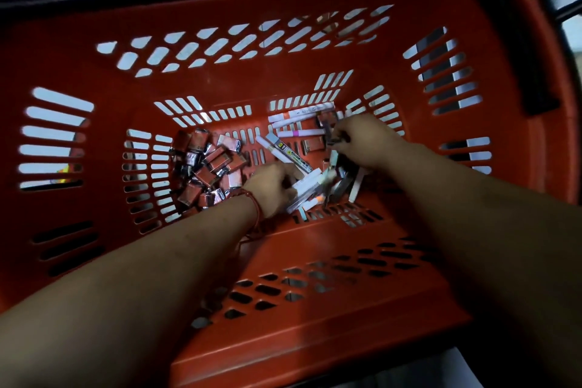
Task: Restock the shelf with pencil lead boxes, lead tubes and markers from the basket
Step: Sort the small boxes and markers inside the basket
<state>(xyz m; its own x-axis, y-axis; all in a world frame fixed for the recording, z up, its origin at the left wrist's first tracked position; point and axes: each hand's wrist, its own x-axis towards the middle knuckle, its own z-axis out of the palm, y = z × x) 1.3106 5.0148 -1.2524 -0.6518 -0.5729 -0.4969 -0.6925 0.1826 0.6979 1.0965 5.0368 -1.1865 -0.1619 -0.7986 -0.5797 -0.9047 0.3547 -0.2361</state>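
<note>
On the slotted floor of the red basket (283, 340), lead boxes (208, 167) lie piled at the left and markers (300, 115) at the far right. The left hand (272, 187) grips a marker bundle (307, 187); the right hand (362, 142) pinches dark pieces (338, 139), too blurred to name. Pale ground (59, 99) shows through the slots.

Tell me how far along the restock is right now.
Done: cannot tell, the shelf is out of view. In hand: the left hand grips white markers; the right hand pinches a small dark item. Left: a pile of red lead boxes and loose markers in the basket.
</note>
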